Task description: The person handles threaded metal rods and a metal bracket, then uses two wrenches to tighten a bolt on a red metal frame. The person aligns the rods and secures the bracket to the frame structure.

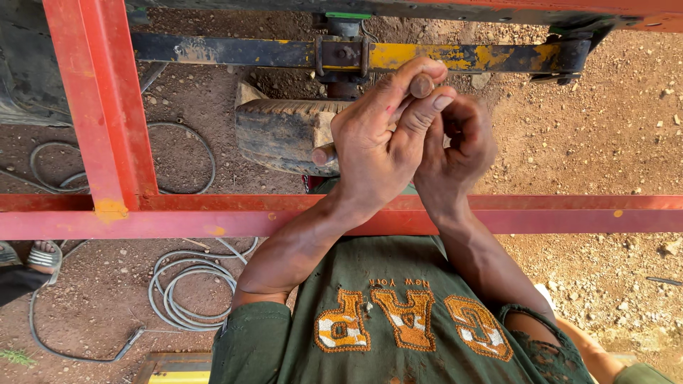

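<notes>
short metal rod (421,86), centre frame: left hand (373,146) wraps it firmly; right hand (455,146), blurred, curls at its upper end. steady it above the red frame rail (569,212), fingers off the tip.

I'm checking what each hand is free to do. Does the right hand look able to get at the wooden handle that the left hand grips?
Probably yes. The right hand sits right beside the left hand, close to the upper end of the wooden handle, with nothing between them. Its fingers are blurred, so actual contact is unclear.
</notes>
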